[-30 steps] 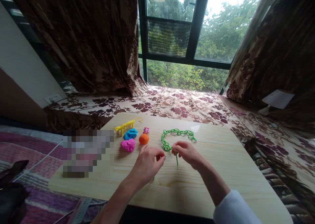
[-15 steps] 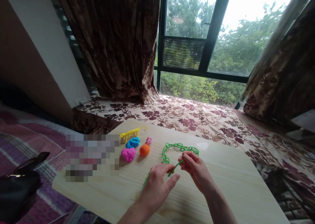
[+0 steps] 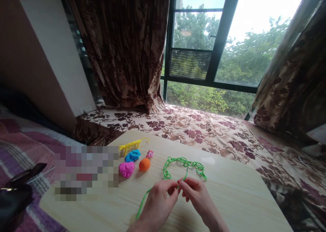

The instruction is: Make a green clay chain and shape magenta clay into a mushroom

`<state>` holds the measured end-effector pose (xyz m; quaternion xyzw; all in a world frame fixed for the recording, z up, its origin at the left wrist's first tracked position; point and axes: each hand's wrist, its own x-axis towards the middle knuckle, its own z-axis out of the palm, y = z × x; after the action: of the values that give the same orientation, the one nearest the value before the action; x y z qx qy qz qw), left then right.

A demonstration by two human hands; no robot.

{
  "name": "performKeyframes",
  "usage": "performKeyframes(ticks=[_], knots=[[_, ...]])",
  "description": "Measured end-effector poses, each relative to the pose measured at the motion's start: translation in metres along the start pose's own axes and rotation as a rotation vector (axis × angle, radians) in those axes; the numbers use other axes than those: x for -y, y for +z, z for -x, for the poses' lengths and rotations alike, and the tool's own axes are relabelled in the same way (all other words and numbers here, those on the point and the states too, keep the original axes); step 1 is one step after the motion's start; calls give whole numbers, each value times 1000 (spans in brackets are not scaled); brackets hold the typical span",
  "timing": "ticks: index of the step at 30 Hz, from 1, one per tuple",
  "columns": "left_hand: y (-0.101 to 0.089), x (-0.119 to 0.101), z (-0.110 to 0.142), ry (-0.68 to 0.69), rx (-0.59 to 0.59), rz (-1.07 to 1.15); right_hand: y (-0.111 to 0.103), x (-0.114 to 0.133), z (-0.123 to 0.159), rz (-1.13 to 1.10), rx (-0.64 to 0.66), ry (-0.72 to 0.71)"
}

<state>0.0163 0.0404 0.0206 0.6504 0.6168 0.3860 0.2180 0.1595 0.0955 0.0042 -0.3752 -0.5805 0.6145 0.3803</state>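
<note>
My left hand (image 3: pixel 161 198) and my right hand (image 3: pixel 197 194) meet over the table, fingertips pinched together on a thin green clay strand (image 3: pixel 185 174). The strand runs from between the fingers up to the chain. Just beyond the hands lies a green chain (image 3: pixel 183 160) of looped links, spread in an arch. Another green strip (image 3: pixel 143 203) lies on the table, partly hidden by my left hand and wrist. The point where the fingers meet is too small to make out fully.
Left of the chain are an orange ball (image 3: pixel 144 164), a magenta lump (image 3: pixel 126 170), a blue lump (image 3: pixel 132 155), a small pink piece (image 3: pixel 149 154) and a yellow figure (image 3: pixel 130 145) with a curled tail. They sit on the pale wooden table (image 3: pixel 229 188). A blurred patch covers the table's left side.
My right hand has come down and left, and the fingertips of both hands now meet. The strand now stretches from them up to the chain. The view has tilted upward slightly.
</note>
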Motion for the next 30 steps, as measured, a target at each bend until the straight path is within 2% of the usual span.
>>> performKeyframes(ticks=[6,12,16,19,26,30], knots=[[-9,16,-4,130,-98,-314,-8,-7,-6,-109,-247,-29],[-1,24,-10,193,-80,-462,-3,-24,-15,-63,-223,-99],[4,25,-13,203,-82,-469,3,-26,-20,87,-290,-202],[2,25,-13,216,-76,-463,6,-25,-22,86,-318,-244],[-4,25,-9,218,-69,-438,17,-33,-27,44,-239,-221],[-6,26,-9,213,-59,-421,18,-34,-26,71,-253,-228]])
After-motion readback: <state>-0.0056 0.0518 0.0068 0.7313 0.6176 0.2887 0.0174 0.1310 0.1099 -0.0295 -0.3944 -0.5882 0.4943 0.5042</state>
